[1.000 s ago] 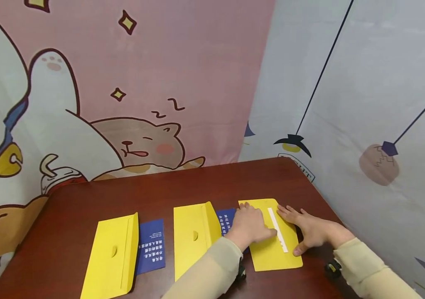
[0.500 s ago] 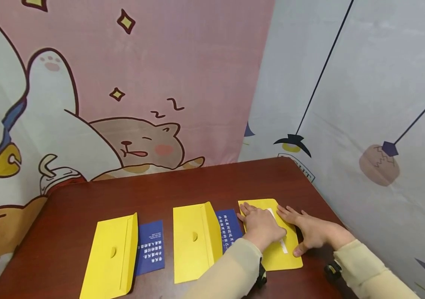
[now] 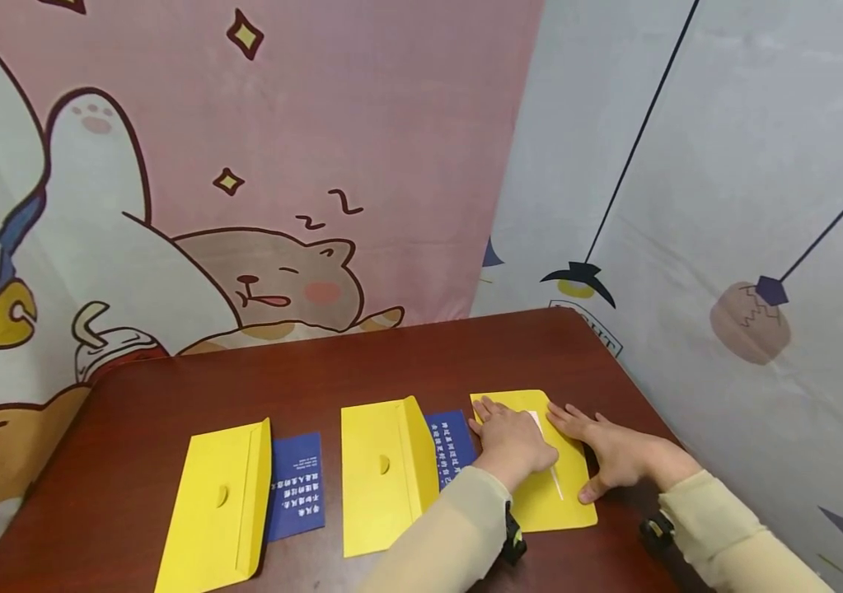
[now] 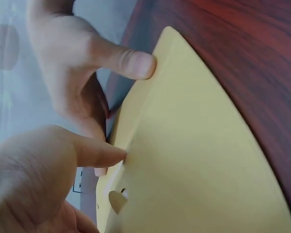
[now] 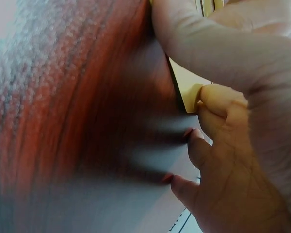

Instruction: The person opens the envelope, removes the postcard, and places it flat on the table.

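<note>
A yellow envelope (image 3: pixel 540 506) lies at the right of the table, with a thin white strip (image 3: pixel 558 484) showing along it. My left hand (image 3: pixel 513 436) spreads over its left part; in the left wrist view, the left thumb (image 4: pixel 104 154) touches the envelope's mouth beside a half-round notch (image 4: pixel 117 201). My right hand (image 3: pixel 617 449) lies on the right edge, its fingers near the far corner and its thumb at the near one. In the right wrist view, the right fingers (image 5: pixel 218 104) reach the envelope's corner (image 5: pixel 186 90).
Two more yellow envelopes lie to the left, a left one (image 3: pixel 217 502) and a middle one (image 3: pixel 377 478). Blue printed cards, a left card (image 3: pixel 297 486) and a middle card (image 3: pixel 453 445), show at their right edges. Behind the brown table (image 3: pixel 302 375) hangs a cartoon-printed cloth (image 3: pixel 406 165).
My left hand has slid right across the envelope, then slightly back left. The white strip has narrowed to a thin line. My right hand has stayed in place.
</note>
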`<state>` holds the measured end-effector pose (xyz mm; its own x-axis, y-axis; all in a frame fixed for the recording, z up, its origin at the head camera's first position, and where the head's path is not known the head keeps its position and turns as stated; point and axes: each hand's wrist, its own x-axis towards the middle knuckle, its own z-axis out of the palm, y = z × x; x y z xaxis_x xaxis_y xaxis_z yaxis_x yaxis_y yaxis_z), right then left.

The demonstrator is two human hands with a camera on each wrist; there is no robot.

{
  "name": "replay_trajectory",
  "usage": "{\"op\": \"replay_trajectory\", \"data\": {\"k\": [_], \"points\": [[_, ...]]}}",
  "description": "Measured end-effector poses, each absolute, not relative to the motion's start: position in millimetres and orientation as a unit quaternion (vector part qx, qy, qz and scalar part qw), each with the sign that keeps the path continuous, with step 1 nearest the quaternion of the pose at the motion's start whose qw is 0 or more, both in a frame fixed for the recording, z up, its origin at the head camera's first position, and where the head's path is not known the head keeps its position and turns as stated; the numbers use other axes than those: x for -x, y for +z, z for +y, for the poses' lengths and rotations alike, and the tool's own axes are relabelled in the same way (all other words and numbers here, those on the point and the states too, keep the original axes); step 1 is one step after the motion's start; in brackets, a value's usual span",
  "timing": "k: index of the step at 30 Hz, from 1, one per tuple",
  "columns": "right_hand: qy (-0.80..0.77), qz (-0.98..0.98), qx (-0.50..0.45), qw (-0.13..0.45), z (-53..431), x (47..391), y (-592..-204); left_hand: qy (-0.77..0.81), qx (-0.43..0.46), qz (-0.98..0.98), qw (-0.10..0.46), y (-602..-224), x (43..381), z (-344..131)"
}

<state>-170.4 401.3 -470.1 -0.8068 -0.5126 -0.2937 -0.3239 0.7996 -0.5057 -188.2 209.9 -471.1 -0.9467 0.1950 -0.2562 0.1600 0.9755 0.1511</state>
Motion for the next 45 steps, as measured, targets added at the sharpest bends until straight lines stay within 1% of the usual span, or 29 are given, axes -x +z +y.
{"op": "replay_trajectory", "data": {"k": [6,17,26,36,45], "points": [[-0.225,0.923,0.233,0.21,402,171,-469,0.061,-0.095,0.984,0.141,-473,190,205],[-0.228,0.926,0.221,0.204,403,168,-472,0.069,-0.104,0.986,0.112,-483,192,203],[-0.224,0.927,0.223,0.203,404,169,-475,0.096,-0.091,0.984,0.117,-480,195,204],[-0.227,0.926,0.22,0.206,403,168,-473,0.081,-0.077,0.99,0.091,-482,195,217],[-0.224,0.926,0.224,0.207,403,169,-472,0.071,-0.085,0.991,0.071,-486,196,222]]}}
